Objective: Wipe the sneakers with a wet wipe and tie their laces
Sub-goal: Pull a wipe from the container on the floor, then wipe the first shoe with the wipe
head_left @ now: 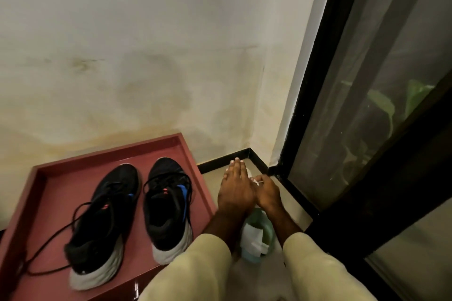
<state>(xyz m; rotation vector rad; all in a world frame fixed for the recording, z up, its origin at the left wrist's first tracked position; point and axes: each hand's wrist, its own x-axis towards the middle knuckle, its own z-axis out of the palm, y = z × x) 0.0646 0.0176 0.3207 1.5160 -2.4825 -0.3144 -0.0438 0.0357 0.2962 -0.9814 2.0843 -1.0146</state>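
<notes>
Two black sneakers with white soles stand side by side on a dark red tray (pixel 200 193), toes toward the wall. The left sneaker (pixel 107 222) has a long black lace trailing loose over the tray's near left part. The right sneaker (pixel 168 205) shows a blue stripe, and its laces lie loose on top. Right of the tray, my left hand (pixel 234 193) is stretched out flat with fingers straight, a bit of white showing beyond it. My right hand (pixel 267 192) pinches a thin white wet wipe (pixel 256 181) at its fingertips. Below my wrists a green and white wipe pack (pixel 256 234) lies on the floor.
A stained pale wall stands right behind the tray. A black skirting (pixel 227 160) runs along the floor corner. A black-framed glass door (pixel 367 110) closes off the right side, with green leaves behind the glass. My pale sleeves fill the bottom middle.
</notes>
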